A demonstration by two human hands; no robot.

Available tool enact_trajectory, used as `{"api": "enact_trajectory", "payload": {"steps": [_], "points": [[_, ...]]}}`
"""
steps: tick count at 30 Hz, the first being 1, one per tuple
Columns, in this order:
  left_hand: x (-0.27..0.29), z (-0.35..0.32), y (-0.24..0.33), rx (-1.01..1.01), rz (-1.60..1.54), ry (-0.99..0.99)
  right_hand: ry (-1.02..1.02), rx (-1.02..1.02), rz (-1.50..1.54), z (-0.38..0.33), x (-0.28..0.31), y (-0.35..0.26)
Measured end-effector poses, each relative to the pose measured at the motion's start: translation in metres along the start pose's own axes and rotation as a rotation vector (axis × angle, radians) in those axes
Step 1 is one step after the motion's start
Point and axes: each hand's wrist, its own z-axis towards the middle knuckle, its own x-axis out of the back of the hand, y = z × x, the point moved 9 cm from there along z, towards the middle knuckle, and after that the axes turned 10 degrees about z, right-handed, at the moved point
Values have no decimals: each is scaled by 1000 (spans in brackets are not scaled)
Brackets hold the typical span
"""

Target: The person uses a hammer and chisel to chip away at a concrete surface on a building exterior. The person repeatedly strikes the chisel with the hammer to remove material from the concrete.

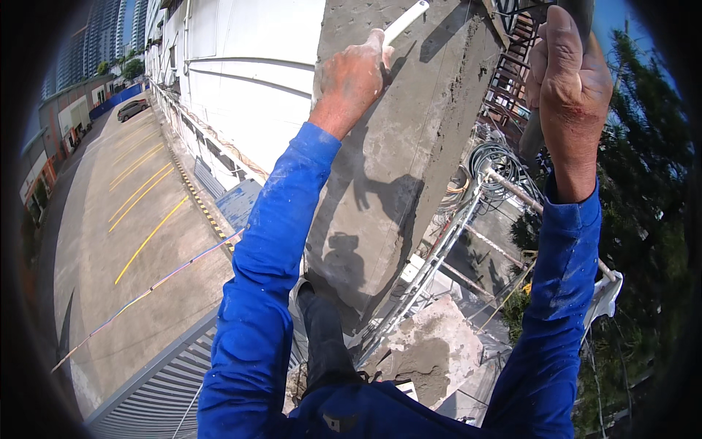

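My left hand (352, 82) is closed around a white handle (406, 22) with a rounded end. The rest of that tool is hidden by the hand, so its kind does not show. The hand is in front of a grey cement-plastered surface (395, 139), close to its left edge; whether the tool touches it I cannot tell. Higher at the right, my right hand (574, 91) wraps around a dark grey pole (531, 137), its thumb pointing up. My shadow falls across the plaster, and a thin line runs down it.
Coiled cables (504, 164) and a white metal frame (453, 234) are right of the plaster. Wet mortar (420, 366) lies on a pale board (457, 344) below. Far down at left is a paved lot (139, 219) with a parked car (132, 110). Trees (647, 219) stand at right.
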Motion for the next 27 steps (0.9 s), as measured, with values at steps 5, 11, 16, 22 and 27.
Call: {"api": "enact_trajectory", "payload": {"steps": [5,11,16,22,27], "points": [[-14,9,20,8,-27,-86,87,214,-184,-14,14,11],[-24,4,21,-29,-18,-93,-345,-481,-342,-67,11,117],[-1,29,29,26,-16,-48,-6,130,-78,5,28,-12],[-18,35,47,-15,-49,-16,-303,-286,-515,-25,27,115],[-12,37,23,-45,90,-42,-284,-361,-306,-41,2,101]]}}
